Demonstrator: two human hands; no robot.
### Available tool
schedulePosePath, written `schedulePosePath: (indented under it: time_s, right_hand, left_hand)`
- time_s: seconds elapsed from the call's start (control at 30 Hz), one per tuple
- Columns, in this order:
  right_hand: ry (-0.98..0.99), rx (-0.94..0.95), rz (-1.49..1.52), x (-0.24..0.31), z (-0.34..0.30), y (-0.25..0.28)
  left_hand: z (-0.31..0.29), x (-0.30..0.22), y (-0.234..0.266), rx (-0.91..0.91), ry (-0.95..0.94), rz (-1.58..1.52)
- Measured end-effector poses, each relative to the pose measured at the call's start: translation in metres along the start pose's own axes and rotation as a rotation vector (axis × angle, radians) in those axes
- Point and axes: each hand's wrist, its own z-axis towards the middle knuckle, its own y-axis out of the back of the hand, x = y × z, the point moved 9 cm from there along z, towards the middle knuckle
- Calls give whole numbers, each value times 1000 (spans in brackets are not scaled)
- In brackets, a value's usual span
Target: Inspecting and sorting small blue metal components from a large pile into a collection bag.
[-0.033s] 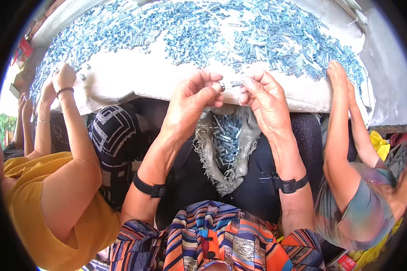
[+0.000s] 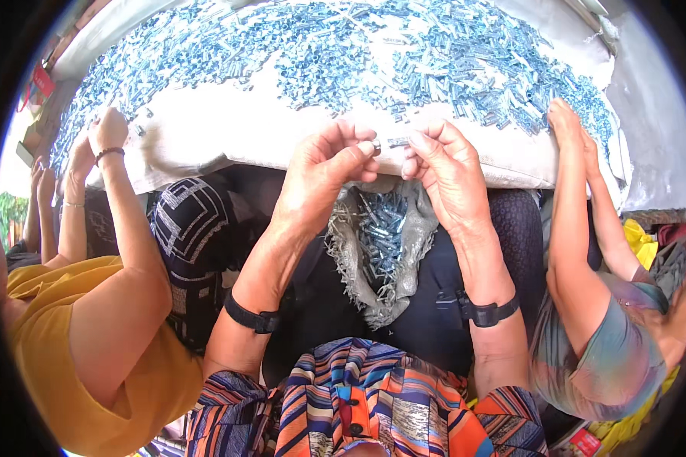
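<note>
Two hands at centre: left hand and right hand each pinch a small blue-grey metal part between fingertips, above grey cloth pouch; blue parts heap on far white sack

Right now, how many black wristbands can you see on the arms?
2. One wristband is on the left forearm of the person wearing the camera, the other wristband on the right forearm. The neighbours wear thin bracelets instead; more may be hidden.

Black band on each wrist, striped blue, orange and white top
</note>
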Motion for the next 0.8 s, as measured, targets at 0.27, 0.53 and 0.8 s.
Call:
schedulePosePath:
  time_s: [0.27,0.53,0.8]
  right_hand:
    - [-60,22,206,-8,-19,-5]
    - [-74,42,338,-17,-26,-7]
    - [-290,117,601,-41,-42,-17]
  left_hand:
    - [-6,4,-13,132,-21,-24]
    - [-5,9,-17,146,10,-73]
    - [-14,25,-30,312,4,-160]
